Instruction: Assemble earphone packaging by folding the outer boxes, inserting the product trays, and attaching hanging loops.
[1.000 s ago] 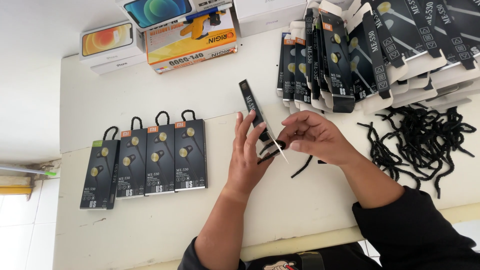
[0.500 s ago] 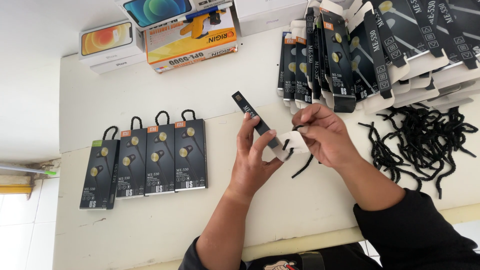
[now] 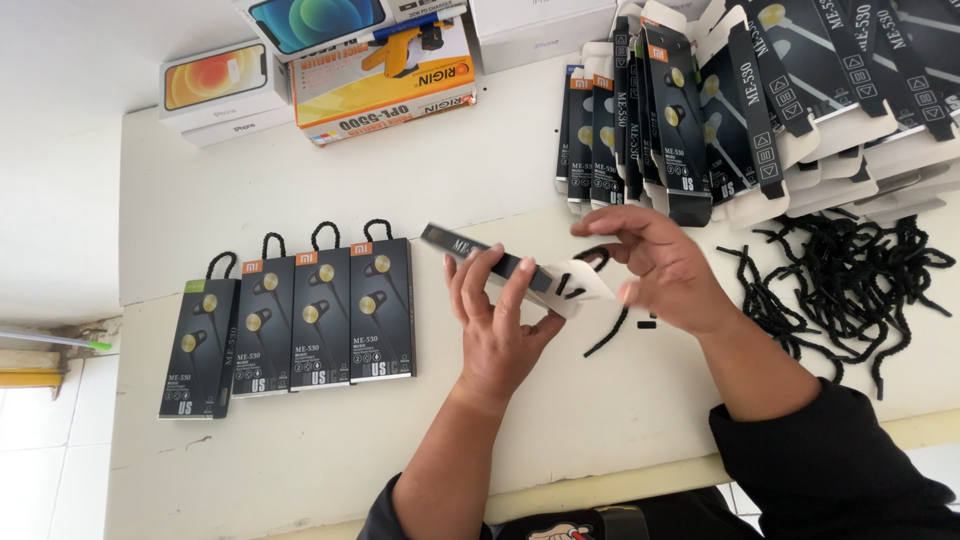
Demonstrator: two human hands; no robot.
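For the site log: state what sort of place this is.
Probably a small packing bench for phone accessories. Four finished earphone boxes lie in a row, open boxes are stacked beside a heap of black cords, and the left hand and right hand fit a cord to one box.

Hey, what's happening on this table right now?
A person's left hand holds a slim black earphone box with its white end flap open, while the right hand works a black cord loop at that flap. Four finished black boxes with cord loops lie in a row to the left; loose black cords are piled to the right.
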